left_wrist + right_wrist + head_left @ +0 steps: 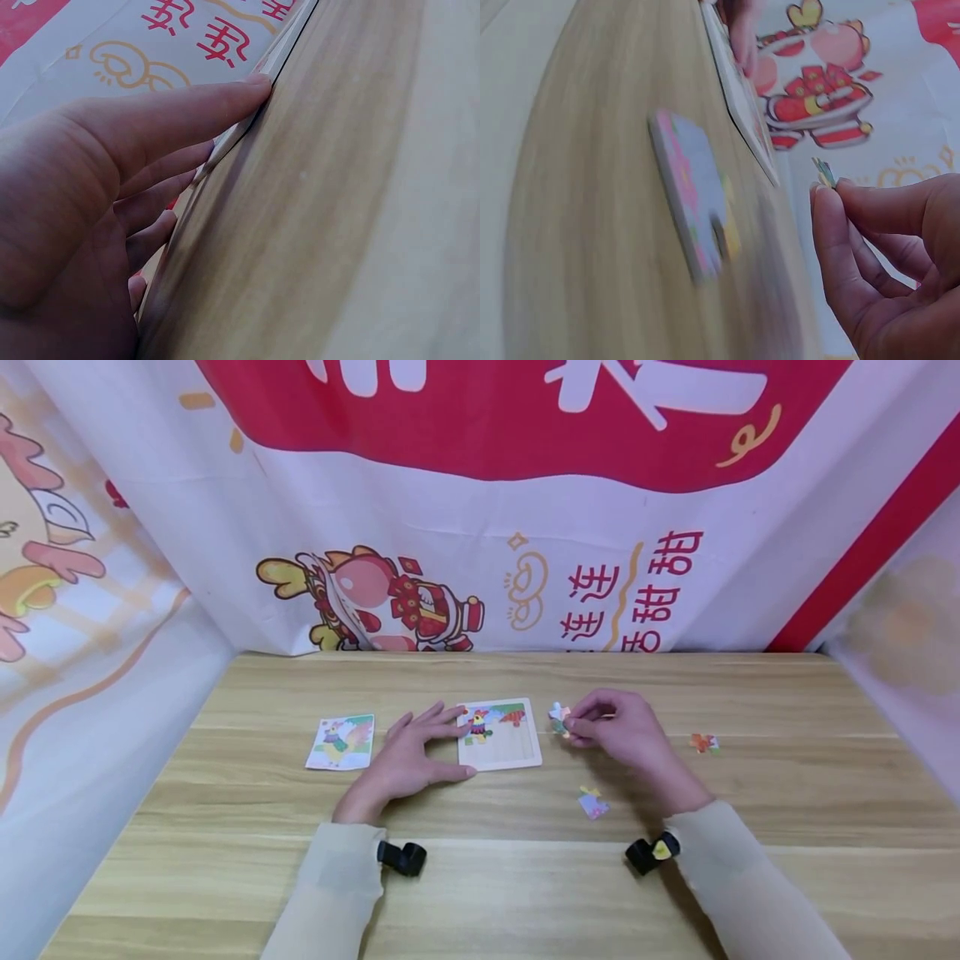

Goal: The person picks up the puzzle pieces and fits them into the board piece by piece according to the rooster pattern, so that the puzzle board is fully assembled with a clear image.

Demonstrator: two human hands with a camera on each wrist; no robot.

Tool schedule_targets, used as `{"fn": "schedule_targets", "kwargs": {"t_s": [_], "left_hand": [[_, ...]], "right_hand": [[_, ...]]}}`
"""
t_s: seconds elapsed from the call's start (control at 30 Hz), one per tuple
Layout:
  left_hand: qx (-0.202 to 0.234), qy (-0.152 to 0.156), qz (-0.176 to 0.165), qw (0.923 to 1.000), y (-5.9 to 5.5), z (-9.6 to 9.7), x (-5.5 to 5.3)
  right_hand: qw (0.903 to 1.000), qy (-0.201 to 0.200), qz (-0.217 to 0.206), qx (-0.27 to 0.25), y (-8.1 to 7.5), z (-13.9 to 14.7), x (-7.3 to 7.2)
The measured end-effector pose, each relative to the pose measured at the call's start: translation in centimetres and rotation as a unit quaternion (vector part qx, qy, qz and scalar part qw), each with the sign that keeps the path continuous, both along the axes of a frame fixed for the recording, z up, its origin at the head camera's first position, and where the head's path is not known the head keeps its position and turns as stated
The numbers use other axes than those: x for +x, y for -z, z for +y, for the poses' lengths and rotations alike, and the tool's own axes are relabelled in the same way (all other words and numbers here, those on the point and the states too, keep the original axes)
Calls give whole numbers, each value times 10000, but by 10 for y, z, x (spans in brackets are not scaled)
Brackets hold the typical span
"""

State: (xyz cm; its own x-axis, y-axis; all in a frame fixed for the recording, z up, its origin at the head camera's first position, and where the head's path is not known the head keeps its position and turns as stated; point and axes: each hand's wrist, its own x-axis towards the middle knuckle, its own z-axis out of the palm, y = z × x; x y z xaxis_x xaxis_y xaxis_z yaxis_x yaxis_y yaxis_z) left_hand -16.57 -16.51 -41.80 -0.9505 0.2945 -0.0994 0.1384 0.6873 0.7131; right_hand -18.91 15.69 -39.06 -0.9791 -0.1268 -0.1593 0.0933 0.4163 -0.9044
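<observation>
One puzzle piece (557, 717) is pinched between the thumb and fingertips of the right hand (615, 727), just right of a single tray (510, 766), whose left side is touched by the left hand (416, 752), its fingers spread. Three loose pieces are counted in all, the other two, one lilac piece (594, 804) and one orange piece (703, 743), being set apart on the worktop (525, 902). One card (342, 743) is placed left of the hands, while the tray is part-filled with a picture (477, 727), its pieces too small to count.
</observation>
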Motion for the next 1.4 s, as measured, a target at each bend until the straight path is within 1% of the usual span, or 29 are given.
{"fn": "schedule_targets", "kwargs": {"t_s": [0.23, 0.37, 0.47, 0.57, 0.87, 0.97, 1.2, 1.4], "left_hand": [[4, 26, 37, 10000, 2, -1, 0], [15, 10, -8, 10000, 2, 0, 0], [6, -7, -53, 10000, 2, 0, 0], [-21, -10, -56, 10000, 3, 0, 0], [-23, 8, -52, 10000, 4, 0, 0], [-31, 10, -29, 10000, 3, 0, -1], [-25, 10, 6, 10000, 0, 0, 0], [-11, -8, 15, 10000, -1, 0, 1]], "right_hand": [[9998, -180, -31, -16, 8, -30, -5], [9996, -205, -164, -109, 12, -45, -8], [9993, -185, -283, -128, 12, -54, -8], [9993, -176, -338, 23, 11, -61, -9], [9977, -156, -307, 575, 7, -74, -9], [9972, -154, -264, 683, 6, -77, -8], [9965, -197, -280, 761, 3, -81, -9], [9950, -160, -281, 945, 4, -85, -10]]}}
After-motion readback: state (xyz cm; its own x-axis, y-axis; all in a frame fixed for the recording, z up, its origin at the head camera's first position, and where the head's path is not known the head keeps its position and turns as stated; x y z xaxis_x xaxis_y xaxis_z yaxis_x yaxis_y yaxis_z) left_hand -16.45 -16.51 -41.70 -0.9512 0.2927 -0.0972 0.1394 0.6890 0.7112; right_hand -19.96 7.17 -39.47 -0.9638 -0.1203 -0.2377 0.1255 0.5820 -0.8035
